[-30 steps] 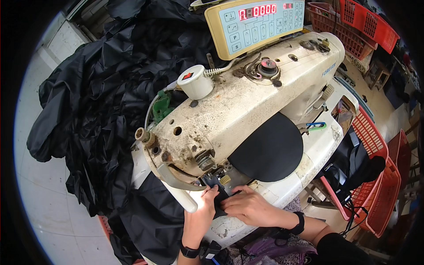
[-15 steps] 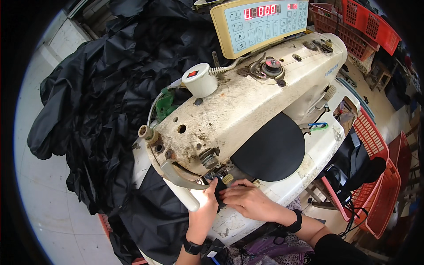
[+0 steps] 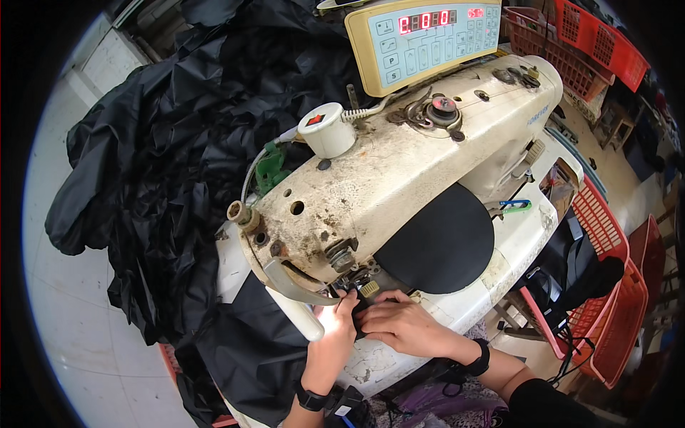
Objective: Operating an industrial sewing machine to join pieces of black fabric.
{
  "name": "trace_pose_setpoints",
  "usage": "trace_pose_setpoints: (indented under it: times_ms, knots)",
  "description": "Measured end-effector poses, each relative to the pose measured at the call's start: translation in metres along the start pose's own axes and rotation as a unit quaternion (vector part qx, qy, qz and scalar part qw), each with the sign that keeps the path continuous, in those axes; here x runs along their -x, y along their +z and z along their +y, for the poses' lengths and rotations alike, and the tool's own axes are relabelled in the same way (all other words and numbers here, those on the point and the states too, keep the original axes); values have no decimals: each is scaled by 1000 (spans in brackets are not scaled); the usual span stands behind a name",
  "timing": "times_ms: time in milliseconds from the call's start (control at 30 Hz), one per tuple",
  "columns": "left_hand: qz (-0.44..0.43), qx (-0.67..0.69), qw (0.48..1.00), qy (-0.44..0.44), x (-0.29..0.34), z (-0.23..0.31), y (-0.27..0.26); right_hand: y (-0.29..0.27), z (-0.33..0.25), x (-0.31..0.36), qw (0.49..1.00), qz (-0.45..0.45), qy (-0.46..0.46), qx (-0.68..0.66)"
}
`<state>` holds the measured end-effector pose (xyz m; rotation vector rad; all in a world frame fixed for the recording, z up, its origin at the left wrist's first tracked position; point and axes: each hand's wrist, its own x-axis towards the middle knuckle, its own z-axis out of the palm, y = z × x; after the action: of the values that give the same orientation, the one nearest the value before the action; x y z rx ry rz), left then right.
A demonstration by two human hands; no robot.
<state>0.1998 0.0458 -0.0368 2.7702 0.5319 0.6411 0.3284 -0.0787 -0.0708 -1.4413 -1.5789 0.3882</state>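
Observation:
Both hands are at the needle end of a worn white sewing machine point(image 3: 399, 192). My left hand point(image 3: 334, 341) pinches black fabric point(image 3: 359, 322) beside the presser area, its thumb up against the machine head and its other fingers partly hidden. Just to the right, my right hand point(image 3: 410, 328) lies with fingers bent and tips pressed together on the same small dark piece. The needle and the stitching point are hidden behind the machine head and my fingers. A larger spread of black cloth point(image 3: 250, 349) lies left of my left hand.
A big heap of black fabric point(image 3: 157, 157) fills the left side. A rounded black panel point(image 3: 442, 242) lies under the machine arm. Behind it stands a control box point(image 3: 421, 50) with a lit display. Red baskets point(image 3: 606, 235) stand at the right, and small blue-and-green snips point(image 3: 515, 206) rest on the machine bed.
The dark piece between my hands shows less and sits lower. My left thumb and fingers have shifted slightly right. The control box display reads differently, and the whole view has moved a little.

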Motion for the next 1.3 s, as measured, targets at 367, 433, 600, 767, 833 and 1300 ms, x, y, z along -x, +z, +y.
trace_pose_setpoints:
  times_ms: [367,433,600,767,833,1300]
  knots:
    - [-78,-162,983,-24,1,22,-61,2,-14,7,999,-14,-12,42]
    - [-116,-94,989,-15,0,24,-62,1,-18,13,998,-48,-1,51]
    - [-91,14,996,-1,1,7,-45,5,-18,22,995,-20,-24,92]
    - [-101,85,991,-8,3,-1,-33,11,-15,24,997,7,-31,69]
    - [-105,80,991,-9,2,1,-31,11,-14,25,998,18,-32,61]
    - [-55,-108,992,-46,1,21,-44,-1,-6,7,997,28,-19,66]
